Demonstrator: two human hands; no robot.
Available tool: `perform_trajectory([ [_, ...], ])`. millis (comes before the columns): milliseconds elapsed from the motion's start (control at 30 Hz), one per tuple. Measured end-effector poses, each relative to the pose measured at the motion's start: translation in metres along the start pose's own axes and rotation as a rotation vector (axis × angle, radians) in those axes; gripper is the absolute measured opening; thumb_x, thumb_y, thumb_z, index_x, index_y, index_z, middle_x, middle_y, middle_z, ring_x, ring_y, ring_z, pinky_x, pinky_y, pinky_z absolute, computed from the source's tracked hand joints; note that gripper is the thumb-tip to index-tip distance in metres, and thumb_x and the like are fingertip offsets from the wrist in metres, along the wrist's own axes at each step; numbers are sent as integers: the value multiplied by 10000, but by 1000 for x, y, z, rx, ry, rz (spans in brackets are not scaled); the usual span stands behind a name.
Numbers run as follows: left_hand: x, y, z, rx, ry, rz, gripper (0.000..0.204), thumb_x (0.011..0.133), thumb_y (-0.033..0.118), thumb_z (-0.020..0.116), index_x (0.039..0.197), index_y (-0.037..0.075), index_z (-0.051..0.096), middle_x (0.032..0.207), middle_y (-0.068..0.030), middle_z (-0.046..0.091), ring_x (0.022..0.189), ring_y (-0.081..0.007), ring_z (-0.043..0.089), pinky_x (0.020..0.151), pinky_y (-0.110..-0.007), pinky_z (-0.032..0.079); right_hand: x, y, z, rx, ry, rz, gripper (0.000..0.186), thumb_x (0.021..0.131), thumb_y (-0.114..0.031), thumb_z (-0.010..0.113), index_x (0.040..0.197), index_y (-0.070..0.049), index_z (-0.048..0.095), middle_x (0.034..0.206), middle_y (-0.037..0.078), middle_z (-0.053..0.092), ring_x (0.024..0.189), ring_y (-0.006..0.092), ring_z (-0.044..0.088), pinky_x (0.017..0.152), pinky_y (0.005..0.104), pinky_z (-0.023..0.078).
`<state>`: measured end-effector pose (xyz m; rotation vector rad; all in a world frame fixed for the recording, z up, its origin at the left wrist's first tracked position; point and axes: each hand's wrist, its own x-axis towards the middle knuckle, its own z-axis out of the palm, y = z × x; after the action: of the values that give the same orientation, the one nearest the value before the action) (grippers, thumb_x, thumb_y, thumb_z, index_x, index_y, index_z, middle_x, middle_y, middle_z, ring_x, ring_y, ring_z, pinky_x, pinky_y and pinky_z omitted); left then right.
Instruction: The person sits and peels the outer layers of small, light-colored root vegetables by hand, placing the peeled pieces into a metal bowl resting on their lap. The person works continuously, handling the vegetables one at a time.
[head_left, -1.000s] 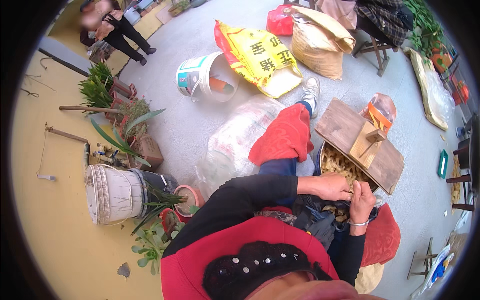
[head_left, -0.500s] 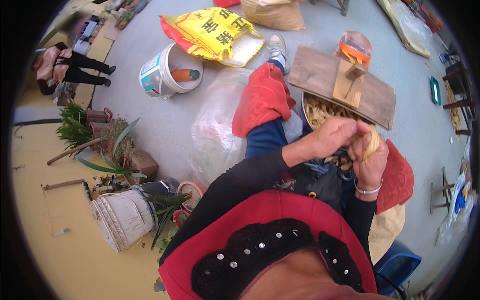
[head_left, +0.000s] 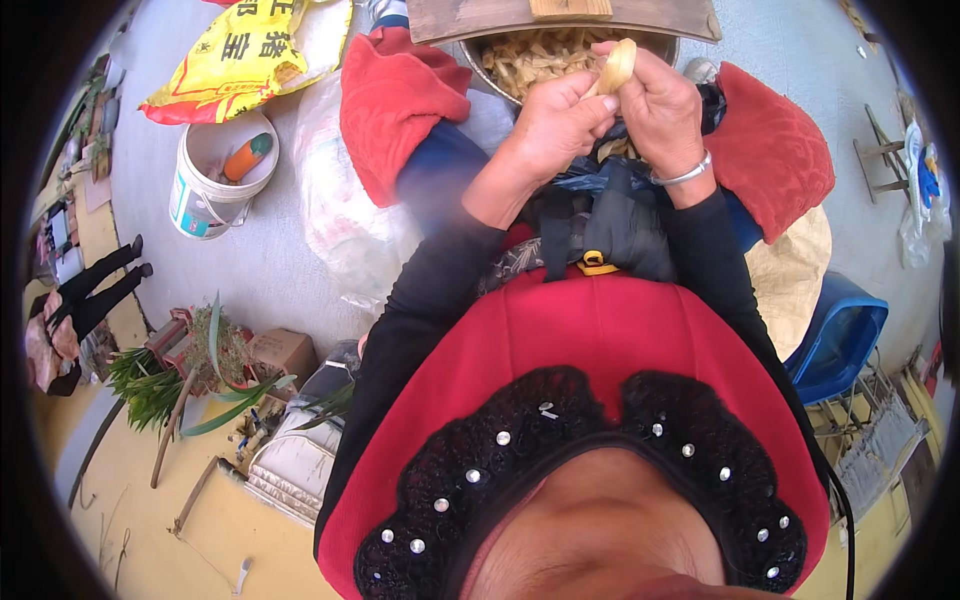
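Note:
My left hand (head_left: 560, 125) is closed, its thumb and fingers pinching the lower end of a pale yellow, curved strip (head_left: 619, 66). Close beside it, my right hand (head_left: 662, 108) has its fingers curled round the same strip, which stands up between the two hands. I cannot make out what the strip is made of. Just beyond the hands is a round metal basin (head_left: 478, 68) full of similar pale pieces (head_left: 540, 58). A brown wooden board (head_left: 480, 18) lies across its far side, with a lighter wood block (head_left: 570, 8) on it. More pieces show below my hands on dark plastic.
Red cloths (head_left: 400, 110) cover my knees. On the left are a white bucket (head_left: 190, 200) with an orange-and-green object inside, a yellow printed sack (head_left: 235, 60), and clear plastic sheeting (head_left: 340, 215). Potted plants (head_left: 150, 385) and a standing person (head_left: 80, 310) are farther left. A blue chair (head_left: 840, 335) stands right.
The view has tilted and turned, so the basin and board sit higher in the picture. My hands remain together at the strip, whose upper end now stands clear between them.

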<state>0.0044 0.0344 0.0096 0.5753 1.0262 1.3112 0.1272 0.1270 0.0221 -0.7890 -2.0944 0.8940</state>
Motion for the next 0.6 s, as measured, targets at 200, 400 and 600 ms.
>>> perform_trajectory([
  [200,-12,0,-11,1336,311,663,128,861,61,609,987,40,608,779,-78,608,671,-254,629,566,-338,490,-16,20,3,-45,-231,79,150,902,-197,620,927,-63,681,797,75,635,678,225,640,595,339,489],
  [400,-11,-21,-11,1127,315,777,312,805,-18,627,1112,33,618,958,-130,637,812,-297,653,676,-344,523,-39,18,14,1148,-387,901,278,977,-241,554,1137,-30,638,1054,19,651,971,159,633,836,304,512],
  [600,-15,-13,-4,917,219,588,335,827,32,637,1160,24,605,1076,-152,626,836,-271,655,686,-319,518,-38,29,11,1357,-365,842,246,945,-134,572,1156,-22,632,1138,52,631,1056,150,592,911,306,484],
])
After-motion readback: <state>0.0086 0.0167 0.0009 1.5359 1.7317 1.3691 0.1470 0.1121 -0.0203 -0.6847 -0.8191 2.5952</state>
